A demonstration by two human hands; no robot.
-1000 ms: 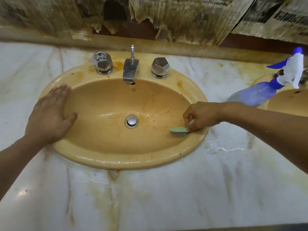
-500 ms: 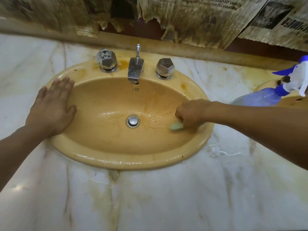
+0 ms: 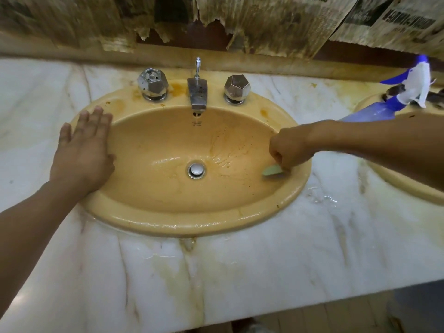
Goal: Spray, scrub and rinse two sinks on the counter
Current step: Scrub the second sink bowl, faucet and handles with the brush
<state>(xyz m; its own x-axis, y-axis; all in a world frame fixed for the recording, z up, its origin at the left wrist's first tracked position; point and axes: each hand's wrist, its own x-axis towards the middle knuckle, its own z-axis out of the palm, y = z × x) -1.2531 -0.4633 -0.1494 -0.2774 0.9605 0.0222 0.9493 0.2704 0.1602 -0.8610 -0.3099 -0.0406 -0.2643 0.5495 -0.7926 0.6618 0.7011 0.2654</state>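
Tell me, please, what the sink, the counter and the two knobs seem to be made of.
Sink: probably glazed ceramic, yellow-tan; its wet rim shines smoothly.
Counter: looks like polished marble, white with grey and brown veins.
Left knob and right knob: faceted metal, likely chrome-plated, dulled; the facets mirror light.

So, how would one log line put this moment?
step: scrub | right hand: grips green brush in sink | left hand: flat on its rim

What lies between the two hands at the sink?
Head view: only the wet sink basin and its drain stopper lie between the left hand and the right hand gripping the brush.
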